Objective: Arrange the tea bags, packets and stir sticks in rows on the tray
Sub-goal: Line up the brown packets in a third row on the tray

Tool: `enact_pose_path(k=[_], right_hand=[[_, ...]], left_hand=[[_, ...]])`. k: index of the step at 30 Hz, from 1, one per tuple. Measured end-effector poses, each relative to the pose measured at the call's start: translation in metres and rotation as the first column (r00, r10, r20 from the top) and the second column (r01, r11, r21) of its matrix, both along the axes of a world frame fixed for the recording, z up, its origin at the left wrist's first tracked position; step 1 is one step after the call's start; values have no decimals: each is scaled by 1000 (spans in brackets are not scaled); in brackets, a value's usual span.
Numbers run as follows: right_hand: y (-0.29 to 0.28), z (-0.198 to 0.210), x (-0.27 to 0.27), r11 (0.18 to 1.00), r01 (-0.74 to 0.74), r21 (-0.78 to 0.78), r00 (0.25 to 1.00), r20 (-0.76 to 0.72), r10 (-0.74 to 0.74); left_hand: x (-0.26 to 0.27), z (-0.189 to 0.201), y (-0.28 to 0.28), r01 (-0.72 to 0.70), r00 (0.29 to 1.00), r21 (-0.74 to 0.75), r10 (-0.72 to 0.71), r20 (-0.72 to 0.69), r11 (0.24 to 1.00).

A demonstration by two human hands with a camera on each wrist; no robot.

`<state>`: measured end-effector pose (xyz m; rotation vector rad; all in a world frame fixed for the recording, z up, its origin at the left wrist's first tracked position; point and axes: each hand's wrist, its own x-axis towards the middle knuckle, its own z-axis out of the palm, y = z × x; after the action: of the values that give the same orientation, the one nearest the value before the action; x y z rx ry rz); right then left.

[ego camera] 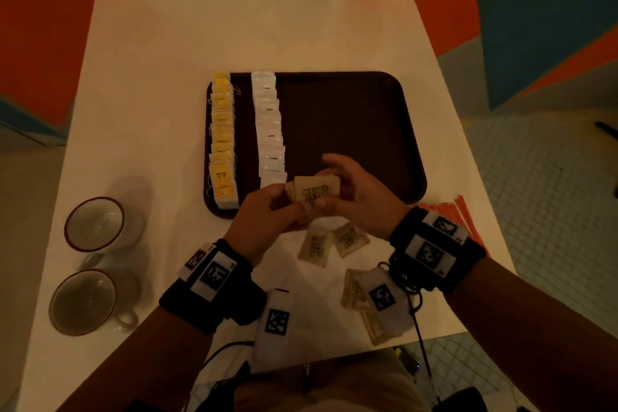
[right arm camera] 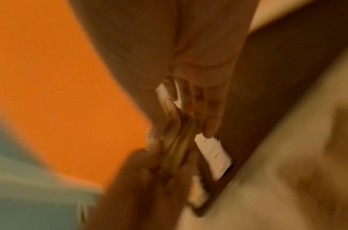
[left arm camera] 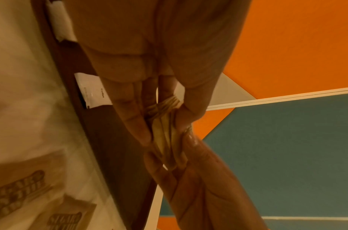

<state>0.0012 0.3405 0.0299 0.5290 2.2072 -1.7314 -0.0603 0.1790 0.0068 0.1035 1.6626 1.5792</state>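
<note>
A square white table (ego camera: 167, 77) fills the middle of the head view. On it, centre frame, lies a dark brown rectangular plastic tray (ego camera: 351, 117) with rounded corners. Along the tray's left side runs a row of yellow-and-white tea bags (ego camera: 222, 140), overlapping one another, and just right of it a second overlapping row of white coffee packets (ego camera: 269, 130). At the lower left of the frame stand two white ceramic mugs with dark rims (ego camera: 95, 224), one below the other. A bundle of orange stir sticks (ego camera: 458, 221) lies at the right, partly hidden behind the right wrist. Over the tray's near edge, the left hand (ego camera: 264, 221) and the right hand (ego camera: 357, 194) both pinch a small stack of brown paper sugar packets (ego camera: 314, 194), thumbs and fingers closed on its edges. More loose brown sugar packets (ego camera: 334, 241) lie on the table below the hands.
</note>
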Motion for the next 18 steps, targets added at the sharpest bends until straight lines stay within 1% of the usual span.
enact_pose_path(k=[1, 2, 3, 6, 8, 12, 16, 18], right_hand=[[1, -3, -1, 987, 99, -128, 995, 23, -96], [1, -6, -2, 965, 166, -203, 986, 28, -164], [1, -8, -5, 955, 203, -217, 979, 10, -206], [9, -11, -23, 958, 241, -154, 964, -79, -255], [20, -15, -39, 959, 251, -135, 958, -108, -266], [45, -28, -80, 946, 283, -159, 948, -106, -302], [70, -45, -122, 919, 340, -200, 928, -89, -362], [79, -56, -142, 899, 391, -199, 908, -74, -412]], left_hand=[[-3, 1, 1, -6, 1000, 9, 6, -20, 1000], [-6, 1, 4, -1, 999, 12, 2, -46, 1000], [-9, 2, 8, 8, 998, 14, -7, -70, 1000], [-26, 4, 23, 18, 994, 30, -15, -108, 999], [-43, 4, 36, 33, 993, 29, -30, -117, 999], [-91, 0, 63, 54, 996, -63, -59, -65, 997], [-134, -14, 92, 56, 998, -96, -55, 19, 994], [-152, -22, 107, 38, 999, -136, -38, 6, 990]])
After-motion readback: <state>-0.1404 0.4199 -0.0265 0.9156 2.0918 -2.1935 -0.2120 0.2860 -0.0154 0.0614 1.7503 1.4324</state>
